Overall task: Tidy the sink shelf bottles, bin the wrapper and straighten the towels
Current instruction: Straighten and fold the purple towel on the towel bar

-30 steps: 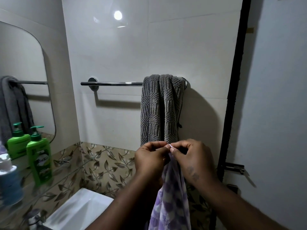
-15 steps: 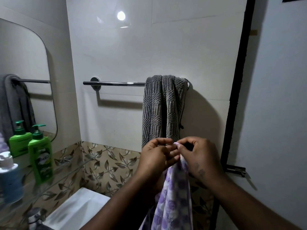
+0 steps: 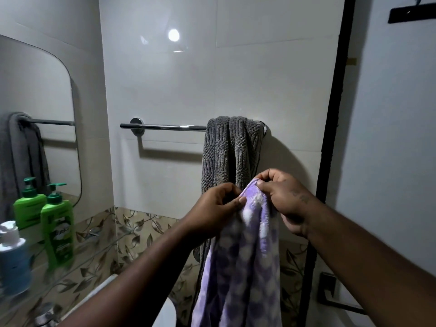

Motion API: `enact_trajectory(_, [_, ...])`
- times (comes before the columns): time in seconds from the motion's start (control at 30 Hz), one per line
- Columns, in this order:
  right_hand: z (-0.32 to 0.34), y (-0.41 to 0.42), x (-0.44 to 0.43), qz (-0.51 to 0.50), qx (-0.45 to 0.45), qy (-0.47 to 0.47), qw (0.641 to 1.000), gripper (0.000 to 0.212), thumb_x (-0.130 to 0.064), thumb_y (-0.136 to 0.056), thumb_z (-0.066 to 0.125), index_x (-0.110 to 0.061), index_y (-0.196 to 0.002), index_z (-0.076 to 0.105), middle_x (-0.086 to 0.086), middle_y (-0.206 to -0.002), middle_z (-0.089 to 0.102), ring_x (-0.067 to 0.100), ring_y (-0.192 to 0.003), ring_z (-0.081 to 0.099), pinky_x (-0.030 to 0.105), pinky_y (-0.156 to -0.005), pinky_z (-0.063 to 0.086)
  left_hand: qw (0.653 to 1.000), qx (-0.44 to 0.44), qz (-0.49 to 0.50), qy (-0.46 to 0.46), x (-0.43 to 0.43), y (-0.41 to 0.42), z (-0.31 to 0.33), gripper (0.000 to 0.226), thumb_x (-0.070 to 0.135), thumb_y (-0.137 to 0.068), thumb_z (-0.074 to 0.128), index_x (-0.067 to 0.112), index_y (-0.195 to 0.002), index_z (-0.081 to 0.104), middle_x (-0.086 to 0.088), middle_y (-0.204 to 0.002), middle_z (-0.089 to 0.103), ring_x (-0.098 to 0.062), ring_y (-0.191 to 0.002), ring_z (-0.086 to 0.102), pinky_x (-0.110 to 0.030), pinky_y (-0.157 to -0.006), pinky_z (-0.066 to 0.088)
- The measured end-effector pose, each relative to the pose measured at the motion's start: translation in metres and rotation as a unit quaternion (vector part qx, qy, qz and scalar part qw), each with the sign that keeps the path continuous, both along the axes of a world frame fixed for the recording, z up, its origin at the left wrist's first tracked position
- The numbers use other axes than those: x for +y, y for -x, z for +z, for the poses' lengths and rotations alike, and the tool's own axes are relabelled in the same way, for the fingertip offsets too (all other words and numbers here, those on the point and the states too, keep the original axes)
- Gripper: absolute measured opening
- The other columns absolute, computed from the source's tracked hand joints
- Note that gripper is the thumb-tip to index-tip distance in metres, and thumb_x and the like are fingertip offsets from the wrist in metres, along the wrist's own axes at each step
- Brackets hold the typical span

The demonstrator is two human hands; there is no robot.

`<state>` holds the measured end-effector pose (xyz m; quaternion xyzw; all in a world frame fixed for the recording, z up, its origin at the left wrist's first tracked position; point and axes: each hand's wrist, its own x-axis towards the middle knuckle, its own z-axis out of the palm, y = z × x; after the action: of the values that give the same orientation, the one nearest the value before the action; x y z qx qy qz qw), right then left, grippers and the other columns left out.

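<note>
Your two hands have drawn a little apart since a second ago. Then the fingertips met at one point on the purple-and-white checked fleece towel (image 3: 245,267), and now a short stretch of its stitched top hem lies open between them. The grip of your left hand (image 3: 219,204) pinches the hem between thumb and curled fingers at the left end. The grip of your right hand (image 3: 285,199) pinches it the same way at the right end, a little higher. Both hands have also come up somewhat toward the chrome towel rail (image 3: 165,126), but they are below it. The towel hangs from your hands in loose folds, in front of the lower part of the grey ribbed towel (image 3: 230,149), which is bunched at the right end of the rail. I judge that you are in the towel step, finding the edge so that the purple towel can be spread over the free left part of the rail. The grey one does not look straightened yet. On the glass shelf (image 3: 94,250) at the left, the green pump bottle (image 3: 57,230) and the blue bottle with the white pump (image 3: 13,263) stand upright near each other. No wrapper is in view.
</note>
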<state>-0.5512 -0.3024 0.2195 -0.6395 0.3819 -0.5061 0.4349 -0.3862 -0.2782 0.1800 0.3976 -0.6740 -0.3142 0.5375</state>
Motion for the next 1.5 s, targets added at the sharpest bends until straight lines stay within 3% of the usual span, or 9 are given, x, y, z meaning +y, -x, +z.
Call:
enact_trajectory(0.17, [0.012,0.0,0.0,0.056,0.097,-0.008,0.994,0.025,-0.028,-0.097,0.064,-0.007,-0.084,0.065,0.012,-0.074,0.065,0.019,-0.064,0.058,0.031,-0.064,0.047,0.998,0.049,0.009,0.04,0.0,0.001,-0.002,0.017,0.016,-0.099,0.064,0.0,-0.094,0.059,-0.009,-0.08,0.059,-0.018,-0.073,0.049,-0.033,-0.064,0.039])
enact_trajectory(0.33, [0.025,-0.001,-0.001,0.023,0.328,0.209,0.921,0.04,-0.044,-0.086,0.076,-0.009,-0.07,0.064,-0.006,-0.057,0.054,0.008,-0.057,0.045,0.027,-0.055,0.035,0.99,0.022,0.061,0.129,0.001,0.0,-0.007,0.021,0.028,-0.09,0.066,0.013,-0.098,0.053,-0.012,-0.087,0.067,-0.015,-0.079,0.056,-0.045,-0.068,0.048])
enact_trajectory(0.43, [0.024,-0.001,-0.005,-0.018,0.26,0.235,0.936,0.039,-0.042,-0.09,0.072,-0.012,-0.068,0.06,-0.007,-0.056,0.051,0.007,-0.054,0.041,0.026,-0.052,0.032,0.992,0.001,0.044,0.12,0.001,-0.009,-0.021,0.025,0.035,-0.09,0.067,0.02,-0.103,0.052,-0.014,-0.093,0.067,-0.017,-0.077,0.055,-0.045,-0.065,0.048])
enact_trajectory(0.67, [0.028,-0.001,-0.002,0.074,-0.017,0.072,0.994,0.026,-0.029,-0.101,0.058,-0.01,-0.084,0.059,0.016,-0.079,0.056,0.024,-0.069,0.048,0.032,-0.06,0.041,0.981,0.178,-0.038,0.062,0.007,-0.018,-0.027,0.013,0.005,-0.095,0.058,0.017,-0.101,0.059,-0.011,-0.092,0.064,-0.023,-0.08,0.049,-0.033,-0.065,0.041])
enact_trajectory(0.83, [0.028,-0.001,-0.002,0.106,-0.022,0.077,0.991,0.04,-0.032,-0.1,0.058,0.007,-0.096,0.058,0.024,-0.091,0.056,0.031,-0.08,0.048,0.041,-0.068,0.041,0.994,0.034,0.062,0.083,0.009,-0.015,-0.017,0.023,-0.008,-0.084,0.052,0.01,-0.083,0.066,-0.004,-0.075,0.065,-0.015,-0.07,0.055,-0.03,-0.065,0.042])
enact_trajectory(1.0, [0.029,-0.001,-0.001,0.09,0.02,0.115,0.989,0.033,-0.042,-0.093,0.061,-0.01,-0.086,0.059,0.015,-0.08,0.049,0.022,-0.068,0.039,0.031,-0.056,0.032,0.963,0.211,-0.155,-0.068,0.024,-0.003,-0.01,0.01,0.01,-0.086,0.061,0.007,-0.092,0.068,-0.015,-0.084,0.067,-0.022,-0.072,0.064,-0.03,-0.068,0.054])
enact_trajectory(1.13, [0.032,0.0,0.0,0.085,0.064,0.137,0.985,0.032,-0.046,-0.09,0.062,-0.017,-0.076,0.056,0.011,-0.072,0.045,0.016,-0.057,0.036,0.028,-0.049,0.028,0.946,0.225,-0.206,-0.11,0.031,-0.007,-0.006,0.022,0.015,-0.084,0.067,0.0,-0.099,0.064,-0.018,-0.09,0.064,-0.024,-0.076,0.063,-0.031,-0.07,0.055])
enact_trajectory(1.27, [0.031,0.005,-0.003,0.063,0.045,0.137,0.987,0.03,-0.041,-0.095,0.061,-0.014,-0.084,0.058,0.011,-0.077,0.047,0.021,-0.068,0.036,0.032,-0.055,0.029,0.977,0.09,-0.149,-0.126,0.032,-0.024,-0.013,0.055,0.031,-0.089,0.074,-0.018,-0.109,0.061,-0.04,-0.112,0.066,-0.037,-0.095,0.062,-0.049,-0.088,0.049])
enact_trajectory(1.5, [0.029,0.012,-0.01,0.017,0.056,0.125,0.99,0.024,-0.028,-0.098,0.064,-0.012,-0.08,0.067,0.007,-0.072,0.064,0.018,-0.059,0.055,0.024,-0.052,0.043,0.99,0.112,0.077,0.022,0.025,-0.028,-0.008,0.058,0.044,-0.081,0.077,-0.01,-0.078,0.055,-0.017,-0.069,0.059,-0.021,-0.067,0.049,-0.033,-0.058,0.037])
